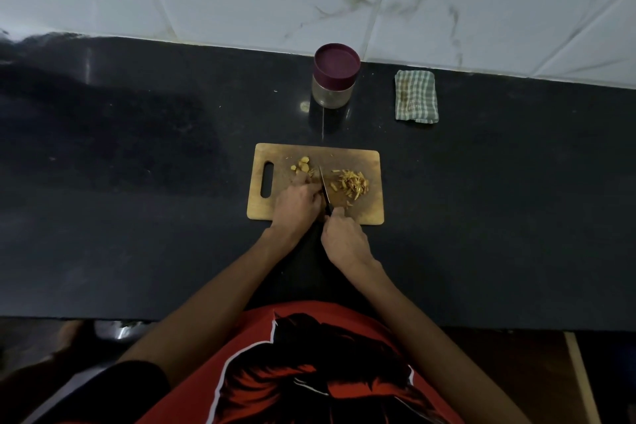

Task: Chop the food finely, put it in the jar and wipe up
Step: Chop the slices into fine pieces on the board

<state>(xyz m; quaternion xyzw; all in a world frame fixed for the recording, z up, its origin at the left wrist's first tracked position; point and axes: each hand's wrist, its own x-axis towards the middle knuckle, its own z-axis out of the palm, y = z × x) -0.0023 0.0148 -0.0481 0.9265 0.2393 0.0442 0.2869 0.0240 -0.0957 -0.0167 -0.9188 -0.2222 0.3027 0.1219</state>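
Observation:
A wooden cutting board (368, 213) lies on the black counter. Yellowish slices (303, 162) sit at its upper left, and a pile of thin cut strips (351, 184) lies at its right. My left hand (298, 205) holds down a piece of the food with curled fingers, just left of the blade. My right hand (342, 237) grips the handle of a knife (324, 185), whose blade points away from me between the two heaps. A glass jar (333, 89) with a maroon lid on stands behind the board.
A folded green checked cloth (416, 96) lies to the right of the jar by the tiled wall. The black counter (137, 182) stretches left and right of the board. Its front edge runs just before my red shirt.

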